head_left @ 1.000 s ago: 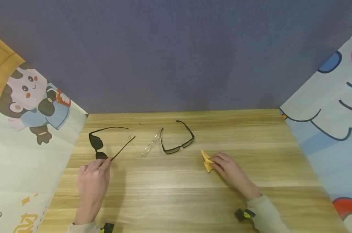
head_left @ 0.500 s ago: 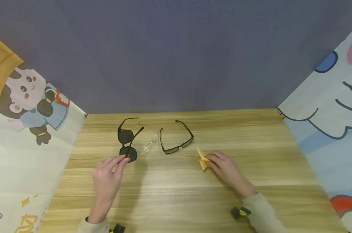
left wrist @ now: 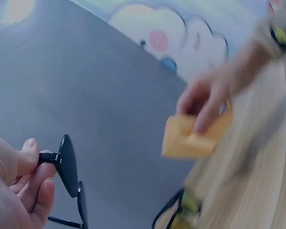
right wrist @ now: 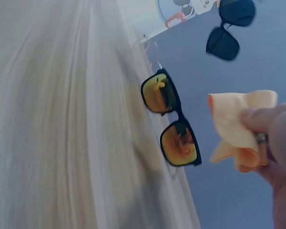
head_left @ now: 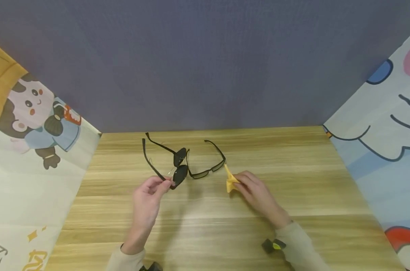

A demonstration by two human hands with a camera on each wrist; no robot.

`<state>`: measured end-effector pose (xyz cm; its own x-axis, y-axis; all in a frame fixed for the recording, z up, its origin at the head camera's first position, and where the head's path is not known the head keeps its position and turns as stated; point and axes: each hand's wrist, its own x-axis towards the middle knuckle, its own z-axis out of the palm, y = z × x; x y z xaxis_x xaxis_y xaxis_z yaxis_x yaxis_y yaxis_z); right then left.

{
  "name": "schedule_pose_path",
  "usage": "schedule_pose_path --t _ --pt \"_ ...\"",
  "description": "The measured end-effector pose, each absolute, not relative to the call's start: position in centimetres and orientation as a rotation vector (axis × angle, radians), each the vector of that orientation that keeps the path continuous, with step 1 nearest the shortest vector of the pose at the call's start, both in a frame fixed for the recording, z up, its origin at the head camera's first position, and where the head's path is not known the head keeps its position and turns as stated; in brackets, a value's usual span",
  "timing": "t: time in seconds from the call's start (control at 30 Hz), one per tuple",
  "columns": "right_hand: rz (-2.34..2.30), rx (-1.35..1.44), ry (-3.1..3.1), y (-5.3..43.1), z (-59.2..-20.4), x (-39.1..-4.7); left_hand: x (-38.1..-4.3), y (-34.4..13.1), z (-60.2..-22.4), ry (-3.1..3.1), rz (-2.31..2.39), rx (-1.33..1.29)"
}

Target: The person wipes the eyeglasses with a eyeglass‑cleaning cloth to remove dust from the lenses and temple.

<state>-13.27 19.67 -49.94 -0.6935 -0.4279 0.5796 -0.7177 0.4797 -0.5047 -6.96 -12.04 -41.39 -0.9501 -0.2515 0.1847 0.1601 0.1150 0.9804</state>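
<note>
In the head view my left hand (head_left: 149, 199) pinches black sunglasses (head_left: 180, 174) near the hinge of one temple, holding them above the table with both temples unfolded. The dark lenses (left wrist: 69, 160) face away from that hand in the left wrist view. My right hand (head_left: 259, 192) pinches a folded yellow cloth (head_left: 230, 181) between thumb and fingers, a short way to the right of the sunglasses. A second pair of dark-framed sunglasses (head_left: 201, 174) rests on the table between and beyond the hands; its lenses (right wrist: 178, 143) look orange in the right wrist view.
Clear-framed glasses (head_left: 171, 172) lie on the wooden table (head_left: 205, 233), mostly hidden behind the held sunglasses. A grey-blue panel (head_left: 205, 67) stands along the back edge. Printed cartoon panels (head_left: 391, 150) close off both sides.
The left hand has lifted the black sunglasses from the left side, carried them right and turned them so the temples point back left. The right hand with the cloth has shifted slightly left.
</note>
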Motion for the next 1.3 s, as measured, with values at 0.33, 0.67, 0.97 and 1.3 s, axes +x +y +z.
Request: schedule_pose_path --t 0.33,0.67,0.97,1.3 --pt "1.334 0.717 -2.064 16.8 -48.4 -13.6 -8.0 -8.2 -41.2 -1.715 -2.446 0.092" --pt "1.488 0.660 -1.881 14.0 -46.4 -13.4 -8.9 -5.4 -40.8 -1.328 -2.814 0.153" --pt "1.417 0.774 -1.767 11.5 -44.8 -13.2 -9.6 -3.4 -40.3 -1.192 -2.957 0.300" --pt "1.364 0.865 -1.705 10.6 -44.7 -12.9 -9.5 -2.8 -40.2 -1.163 -3.042 0.252"
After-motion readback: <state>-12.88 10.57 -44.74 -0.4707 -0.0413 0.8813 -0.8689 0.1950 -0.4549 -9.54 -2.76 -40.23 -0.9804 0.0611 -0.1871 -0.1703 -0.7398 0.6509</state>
